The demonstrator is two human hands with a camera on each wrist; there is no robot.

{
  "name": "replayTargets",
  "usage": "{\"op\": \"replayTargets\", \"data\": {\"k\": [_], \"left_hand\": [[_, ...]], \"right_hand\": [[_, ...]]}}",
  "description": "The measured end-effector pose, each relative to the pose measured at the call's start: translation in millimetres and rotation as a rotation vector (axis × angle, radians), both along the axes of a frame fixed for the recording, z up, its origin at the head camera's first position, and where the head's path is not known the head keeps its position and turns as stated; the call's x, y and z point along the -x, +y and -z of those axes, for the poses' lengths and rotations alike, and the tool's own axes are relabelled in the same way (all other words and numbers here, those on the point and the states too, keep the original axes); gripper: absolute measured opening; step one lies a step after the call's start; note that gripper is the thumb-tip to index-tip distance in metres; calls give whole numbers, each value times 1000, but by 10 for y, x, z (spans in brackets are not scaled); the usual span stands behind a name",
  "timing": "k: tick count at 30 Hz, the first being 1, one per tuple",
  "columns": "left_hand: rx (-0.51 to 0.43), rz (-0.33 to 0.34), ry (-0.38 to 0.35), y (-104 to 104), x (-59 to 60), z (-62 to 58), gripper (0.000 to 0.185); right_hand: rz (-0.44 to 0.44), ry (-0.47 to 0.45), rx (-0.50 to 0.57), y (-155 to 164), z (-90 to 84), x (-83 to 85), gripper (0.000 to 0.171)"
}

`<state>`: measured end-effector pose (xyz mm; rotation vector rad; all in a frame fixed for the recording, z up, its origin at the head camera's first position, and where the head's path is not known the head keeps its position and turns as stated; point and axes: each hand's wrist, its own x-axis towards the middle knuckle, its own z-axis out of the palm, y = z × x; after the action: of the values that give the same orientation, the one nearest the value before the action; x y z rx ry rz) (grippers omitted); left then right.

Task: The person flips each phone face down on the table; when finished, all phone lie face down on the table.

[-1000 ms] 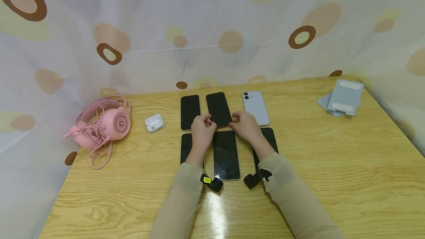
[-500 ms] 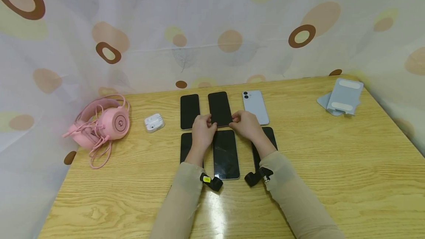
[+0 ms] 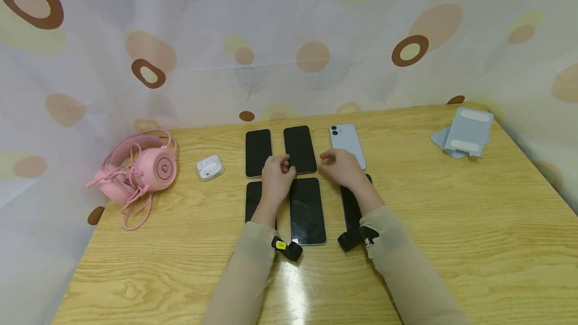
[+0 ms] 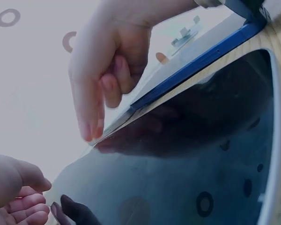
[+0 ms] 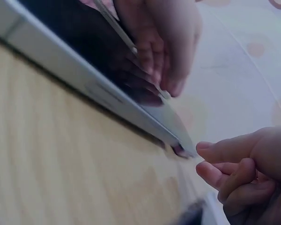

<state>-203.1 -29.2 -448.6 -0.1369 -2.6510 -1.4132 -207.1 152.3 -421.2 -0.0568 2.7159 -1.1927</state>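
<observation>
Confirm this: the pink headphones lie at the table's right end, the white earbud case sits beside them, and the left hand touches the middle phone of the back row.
Not quite. The head view shows the pink headphones at the table's left end, not the right. The white earbud case does sit beside them, and the left hand touches the middle back-row phone.

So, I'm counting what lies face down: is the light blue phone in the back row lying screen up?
No, the light blue phone shows its back, with the camera lenses at its far corner.

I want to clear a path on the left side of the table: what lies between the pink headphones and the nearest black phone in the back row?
In the head view, a small white earbud case lies between the pink headphones and that black phone, touching neither.
</observation>
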Motion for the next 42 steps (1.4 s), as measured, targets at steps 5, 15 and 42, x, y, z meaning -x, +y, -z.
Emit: {"op": "replayTargets", "data": {"k": [5, 15, 42], "left_hand": [[-50, 25, -1, 53, 2, -38, 29], [-102, 239, -79, 479, 1, -189, 31], [68, 256, -102, 898, 167, -14, 14]], "right_hand": [[27, -10, 6, 216, -75, 9, 38], [92, 16, -46, 746, -142, -77, 40], [119, -68, 68, 905, 8, -69, 46]]}}
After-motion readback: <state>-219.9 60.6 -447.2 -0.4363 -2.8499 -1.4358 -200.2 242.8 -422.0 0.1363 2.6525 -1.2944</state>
